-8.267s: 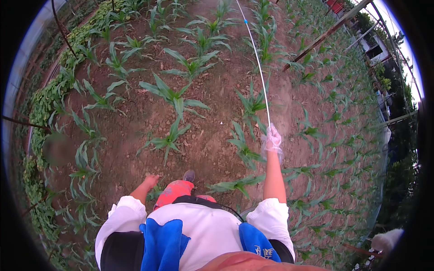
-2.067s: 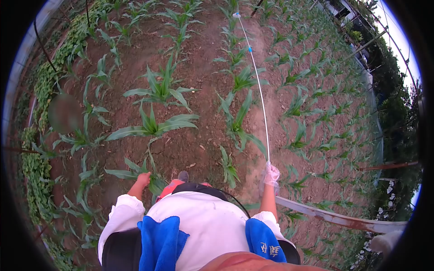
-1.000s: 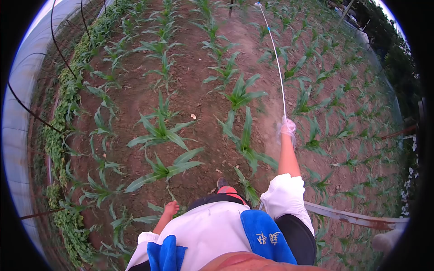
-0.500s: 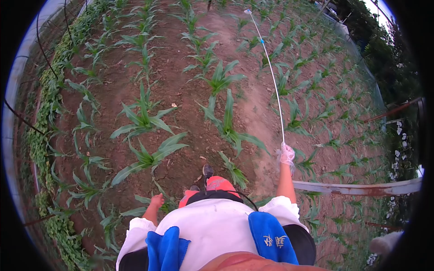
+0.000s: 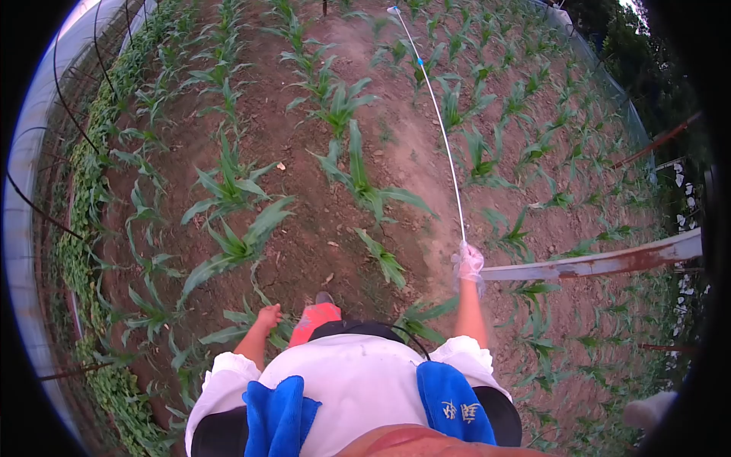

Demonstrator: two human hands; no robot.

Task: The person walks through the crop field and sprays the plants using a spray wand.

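Note:
My right hand [image 5: 470, 262], in a thin clear plastic glove, is wrapped round the near end of a long thin white pole [image 5: 444, 139]. The pole stretches forward over the soil, with a blue band partway along and a small pale tip [image 5: 393, 11] at its far end. At my left side hangs my left hand [image 5: 268, 317], fingers curled in and nothing visible in them. Leaves of a young corn plant [image 5: 236, 245] rise just ahead of it. Another corn plant [image 5: 365, 186] grows between the two hands, farther forward.
Rows of young corn run forward over brown soil [image 5: 304, 228]. A rusty metal bar [image 5: 594, 264] reaches in from the right, close to my right hand. Leafy vines [image 5: 91, 198] and curved rods line the left edge. A blue towel [image 5: 449, 404] hangs on my chest.
I have moved forward, and the plants sit lower and nearer. The metal bar now appears just beside my right hand. One shoe has gone out of sight. The pole remains held.

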